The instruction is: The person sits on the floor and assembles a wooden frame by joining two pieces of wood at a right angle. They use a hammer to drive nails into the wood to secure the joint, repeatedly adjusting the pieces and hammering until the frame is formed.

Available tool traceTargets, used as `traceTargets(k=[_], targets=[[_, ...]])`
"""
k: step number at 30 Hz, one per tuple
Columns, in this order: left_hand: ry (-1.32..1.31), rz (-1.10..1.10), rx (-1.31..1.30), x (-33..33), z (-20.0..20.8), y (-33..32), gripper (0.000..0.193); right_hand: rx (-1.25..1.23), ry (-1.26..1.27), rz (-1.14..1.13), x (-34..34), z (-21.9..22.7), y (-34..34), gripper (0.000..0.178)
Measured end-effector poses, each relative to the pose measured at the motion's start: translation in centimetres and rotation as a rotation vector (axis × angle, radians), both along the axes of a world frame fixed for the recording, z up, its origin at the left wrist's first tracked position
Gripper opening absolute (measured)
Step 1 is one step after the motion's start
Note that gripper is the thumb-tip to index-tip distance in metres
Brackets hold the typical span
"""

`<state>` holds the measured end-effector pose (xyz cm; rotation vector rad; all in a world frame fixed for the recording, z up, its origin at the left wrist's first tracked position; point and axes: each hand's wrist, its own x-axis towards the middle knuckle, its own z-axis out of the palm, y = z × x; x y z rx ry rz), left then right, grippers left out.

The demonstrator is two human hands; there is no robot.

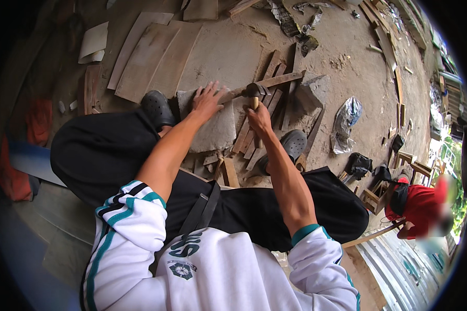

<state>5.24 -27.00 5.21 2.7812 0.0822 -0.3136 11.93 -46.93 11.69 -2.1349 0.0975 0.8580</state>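
Note:
My right hand [259,118] is closed around the short wooden handle of a hammer [255,91]. The hammer's dark metal head is over a wooden strip [281,79]. That strip runs from a pale concrete block [213,130] on the left to a second, rough concrete block [315,92] on the right. My left hand [207,102] lies over the first block with its fingers stretched and spread, slightly blurred. Its thumb side is beside the strip's left end; whether it presses on the wood is hard to tell. No nail can be made out.
Loose wooden strips [249,136] lie between my feet. Plywood sheets [153,59] rest on the ground at far left. A crumpled plastic bag [346,124] and a black bag [359,165] lie to the right. Another person in a red shirt [425,203] is at far right, near wooden frames.

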Motion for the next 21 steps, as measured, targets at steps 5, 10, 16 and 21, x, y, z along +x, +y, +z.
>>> traceTargets(k=[5,10,16,21], targets=[[-0.162,0.153,-0.073,-1.5,-1.1,0.0,0.041,0.019,0.067,-0.236,-1.3,0.5,-3.3,0.024],[-0.036,0.181,-0.314,-1.4,-0.6,1.9,0.05,-0.027,0.128,-0.226,-1.4,2.1,-6.4,0.023],[0.166,0.072,-0.326,0.0,6.1,2.3,0.053,-0.018,0.187,0.214,0.7,7.2,-7.9,0.036],[-0.073,-0.024,-0.384,1.3,11.1,3.3,0.049,-0.091,0.247,0.579,1.6,16.7,-5.9,0.034]])
